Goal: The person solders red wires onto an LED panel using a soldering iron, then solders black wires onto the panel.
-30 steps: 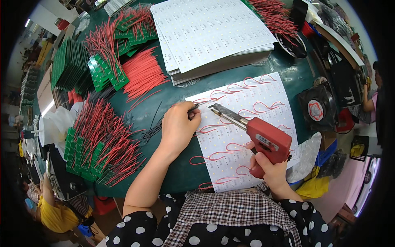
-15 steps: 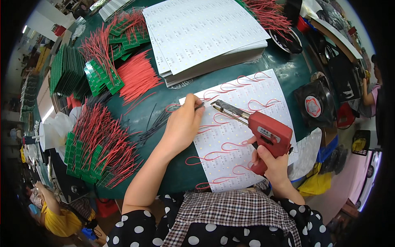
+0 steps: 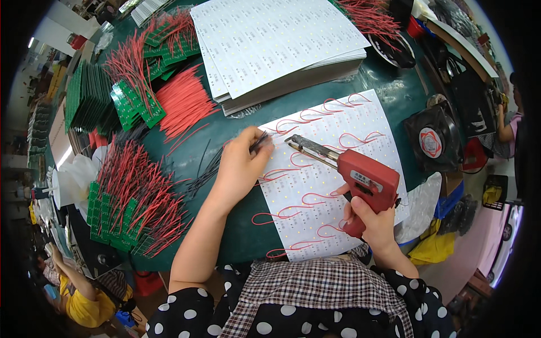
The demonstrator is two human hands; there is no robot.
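Observation:
My right hand (image 3: 369, 222) is wrapped round a red soldering gun (image 3: 369, 179). Its tip reaches left over a white circuit-board sheet (image 3: 338, 174) and stays a little apart from my left fingers. Looped red wires (image 3: 319, 198) stand attached in rows on the sheet. My left hand (image 3: 246, 158), at the sheet's upper left edge, pinches dark wires (image 3: 258, 141); how many I cannot tell. Loose black wires (image 3: 205, 172) lie on the table beside that wrist.
A tall stack of white sheets (image 3: 276, 45) stands behind. At left are a pile of red wires (image 3: 183, 104), green boards with red and black wires (image 3: 127, 217), and stacked green boards (image 3: 87, 96). A black fan (image 3: 431, 142) stands at right. Another person in yellow (image 3: 84, 304) sits lower left.
My left hand has drawn slightly left and up, and dark wires now show between its fingertips. The soldering gun has barely shifted, and the whole view has moved a little.

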